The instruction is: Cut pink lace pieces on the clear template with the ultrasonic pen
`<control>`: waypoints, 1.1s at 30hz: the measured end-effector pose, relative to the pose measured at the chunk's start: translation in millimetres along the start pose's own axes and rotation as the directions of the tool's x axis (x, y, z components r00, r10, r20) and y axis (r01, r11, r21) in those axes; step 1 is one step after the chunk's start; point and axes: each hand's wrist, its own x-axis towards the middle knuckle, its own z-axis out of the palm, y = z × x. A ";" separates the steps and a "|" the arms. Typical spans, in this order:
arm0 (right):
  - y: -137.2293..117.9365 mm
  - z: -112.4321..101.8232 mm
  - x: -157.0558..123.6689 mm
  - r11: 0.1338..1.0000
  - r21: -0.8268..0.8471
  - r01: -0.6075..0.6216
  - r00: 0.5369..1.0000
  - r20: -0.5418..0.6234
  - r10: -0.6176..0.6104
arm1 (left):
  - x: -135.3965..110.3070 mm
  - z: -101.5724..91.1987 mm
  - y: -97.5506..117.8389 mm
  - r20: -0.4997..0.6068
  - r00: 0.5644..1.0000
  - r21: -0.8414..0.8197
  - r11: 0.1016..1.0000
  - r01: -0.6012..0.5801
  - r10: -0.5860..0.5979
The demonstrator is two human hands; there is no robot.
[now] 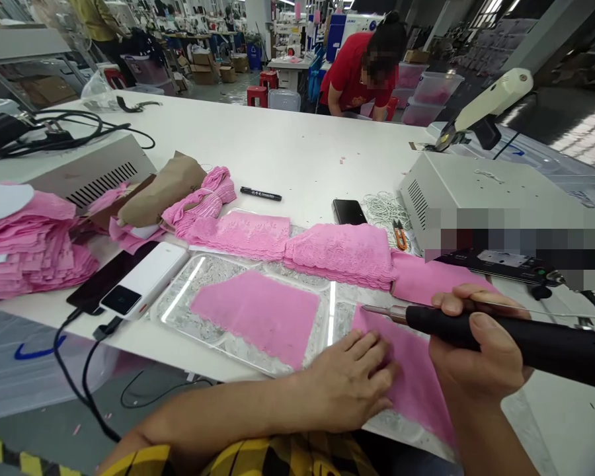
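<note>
My right hand is wrapped around a thick black handheld tool with a narrow metal tip. That tip points left, over the top edge of a pink fabric piece; whether it touches the cloth I cannot tell. My left hand lies palm down on the left part of this piece, fingers lightly bent and resting on it. Left of that hand, another pink piece with a scalloped lower edge lies flat on a clear patterned board. Stacks of pink lace pieces lie behind the board.
A phone, a marker and orange-handled snips lie farther back. A white power bank with cables sits left, near piled pink fabric. Grey machine boxes flank the table. A person in red bends across from me.
</note>
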 end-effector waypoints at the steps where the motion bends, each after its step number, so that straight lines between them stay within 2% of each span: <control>1: -0.4 0.2 -0.1 1.000 -0.003 -0.012 1.000 -0.006 0.012 | 0.2 -0.3 -0.2 -0.004 1.000 -0.008 1.000 -0.001 0.001; 16: 3.0 3.8 1.6 1.000 -0.019 -0.019 1.000 -0.013 0.018 | 0.8 -3.3 -1.6 -0.024 1.000 -0.026 1.000 -0.006 0.006; 23: 8.8 2.3 1.4 0.999 -0.024 0.040 0.997 0.064 -0.038 | 0.2 -0.3 -0.6 -0.044 0.999 0.002 1.000 0.009 -0.009; 25: 6.7 3.7 4.7 0.999 -0.013 0.047 0.998 0.041 -0.046 | 0.1 1.2 -1.0 -0.047 0.999 0.008 1.000 0.011 -0.011; 28: -5.0 -0.1 15.3 0.998 0.035 0.061 0.997 -0.054 -0.059 | -0.5 3.7 -2.1 -0.048 0.999 0.015 1.000 0.008 -0.007; 33: -31.8 -36.0 30.9 0.995 -0.009 0.099 0.968 -0.229 -0.099 | -1.6 6.2 -4.8 -0.050 0.999 -0.002 1.000 -0.013 0.013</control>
